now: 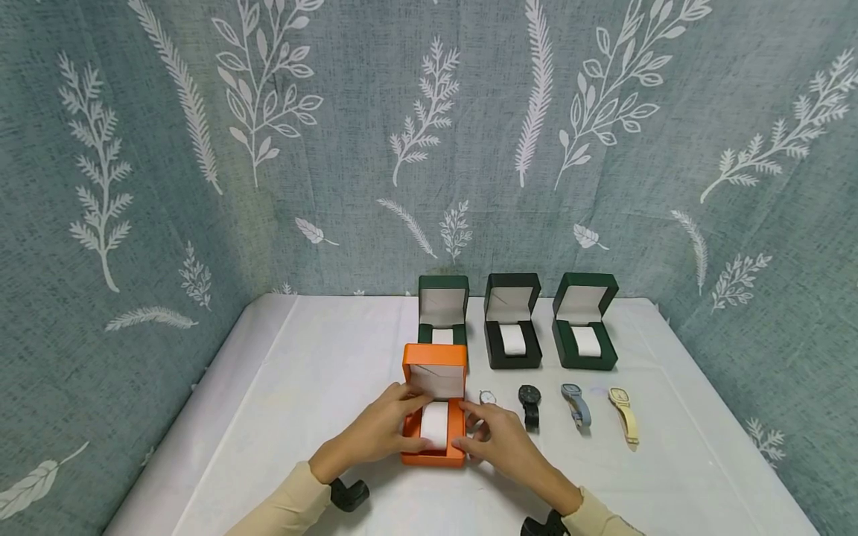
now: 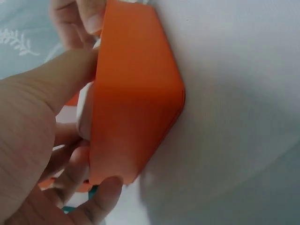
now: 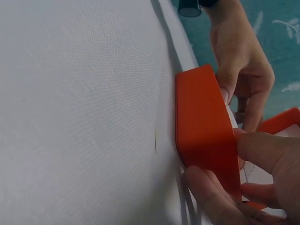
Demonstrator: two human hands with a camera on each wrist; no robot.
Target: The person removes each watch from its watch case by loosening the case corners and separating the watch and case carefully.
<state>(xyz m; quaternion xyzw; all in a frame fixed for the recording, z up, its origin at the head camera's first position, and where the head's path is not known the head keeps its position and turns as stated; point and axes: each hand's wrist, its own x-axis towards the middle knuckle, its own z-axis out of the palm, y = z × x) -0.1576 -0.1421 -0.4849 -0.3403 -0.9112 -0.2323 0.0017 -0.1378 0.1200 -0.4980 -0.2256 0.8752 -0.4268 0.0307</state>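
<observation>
An orange watch box [image 1: 434,459] stands with its lid raised, and a white cushion [image 1: 434,426] sits inside it. My left hand [image 1: 380,426] grips the box's left side, thumb at the cushion and fingers along the wall and back. On the opposite side, my right hand [image 1: 499,441] holds the right wall, its thumb over the rim near the front. The left wrist view shows the box's orange wall [image 2: 136,89] with fingers curled at its far corner. In the right wrist view, fingers press the outer wall [image 3: 201,117] low down.
Behind stand a green watch box [image 1: 444,283], a black one [image 1: 515,363] and another green one [image 1: 588,362], all with lids up and white cushions. To the right lie a silver watch [image 1: 487,397], a black watch [image 1: 529,402], a blue watch [image 1: 576,406] and a yellow watch [image 1: 625,413].
</observation>
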